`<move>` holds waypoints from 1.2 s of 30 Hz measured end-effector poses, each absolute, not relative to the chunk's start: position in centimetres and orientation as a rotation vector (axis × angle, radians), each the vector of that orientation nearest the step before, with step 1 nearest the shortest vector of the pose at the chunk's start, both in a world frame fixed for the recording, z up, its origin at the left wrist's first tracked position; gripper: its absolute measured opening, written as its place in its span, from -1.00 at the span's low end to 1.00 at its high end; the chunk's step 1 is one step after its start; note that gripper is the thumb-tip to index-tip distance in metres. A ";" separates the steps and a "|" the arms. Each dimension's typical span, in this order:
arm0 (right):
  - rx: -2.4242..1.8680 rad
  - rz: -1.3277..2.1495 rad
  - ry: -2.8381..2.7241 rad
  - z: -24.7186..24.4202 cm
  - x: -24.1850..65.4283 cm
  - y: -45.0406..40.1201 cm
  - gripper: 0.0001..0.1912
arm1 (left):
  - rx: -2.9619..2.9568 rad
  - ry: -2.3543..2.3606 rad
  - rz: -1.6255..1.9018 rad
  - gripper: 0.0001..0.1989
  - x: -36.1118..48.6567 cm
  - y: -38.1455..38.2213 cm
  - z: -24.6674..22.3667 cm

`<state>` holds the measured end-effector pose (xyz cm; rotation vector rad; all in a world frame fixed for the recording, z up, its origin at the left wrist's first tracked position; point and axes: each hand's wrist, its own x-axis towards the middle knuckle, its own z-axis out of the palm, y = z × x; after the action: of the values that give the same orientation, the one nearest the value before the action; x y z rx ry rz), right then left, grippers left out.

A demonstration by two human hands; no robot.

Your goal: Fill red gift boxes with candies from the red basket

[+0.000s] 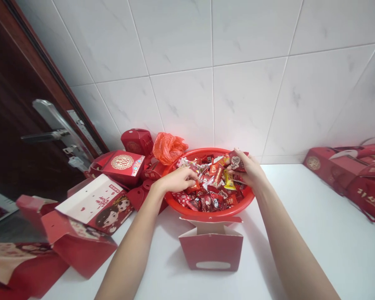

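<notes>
A red plastic basket (210,215) holds a heap of wrapped candies (217,173) in red, brown, orange and yellow. Over its left side, my left hand (179,180) has its fingers curled down into the heap. An orange-red wrapped candy (193,186) lies at those fingertips; whether it is gripped is hidden. On the right side of the basket, my right hand (250,170) is closed on a dark red candy packet (237,161) with a pale heart print. Nearest to me, an open red gift box (211,250) stands upright in front of the basket.
Several red gift boxes (122,166) crowd the left, some with lids up. A crumpled orange-red plastic bag (168,146) sits behind the basket. More red boxes (346,175) lie at the right on the white table (303,216). A tiled wall (246,100) and a dark door (12,104) bound the space.
</notes>
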<state>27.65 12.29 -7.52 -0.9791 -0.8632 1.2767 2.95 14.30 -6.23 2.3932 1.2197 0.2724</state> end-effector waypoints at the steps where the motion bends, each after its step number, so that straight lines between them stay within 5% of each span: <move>1: -0.975 1.303 -0.864 -7.5 27.7 12.3 -0.66 | 2.403 1.215 0.312 -0.83 3.0 14.2 -6.1; 5: -0.959 1.433 -0.873 -7.4 27.8 12.3 -0.64 | 2.396 1.152 0.472 -0.70 3.1 14.1 -5.7; 12: -0.905 1.486 -1.040 -7.8 28.2 11.8 -0.89 | 2.070 1.065 0.936 -0.63 4.5 13.9 -5.9; 19: -0.846 1.501 -1.237 -6.8 27.3 10.6 -0.74 | 1.761 0.956 1.111 -0.55 7.1 12.6 -5.9; 28: -0.833 1.461 -1.310 -6.6 26.6 10.4 -0.64 | 1.909 0.994 0.931 -0.64 6.2 12.0 -5.2; 32: -0.892 1.458 -1.230 -6.8 26.7 10.7 -0.65 | 2.197 1.168 0.388 -0.84 3.8 12.3 -4.8; 36: -0.924 1.444 -1.233 -7.1 26.9 11.0 -0.65 | 2.212 1.350 0.118 -0.72 3.0 12.8 -5.6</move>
<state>26.85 11.01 -7.09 -0.9245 -1.2326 1.4444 3.05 12.75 -5.64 2.2117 1.3503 0.1184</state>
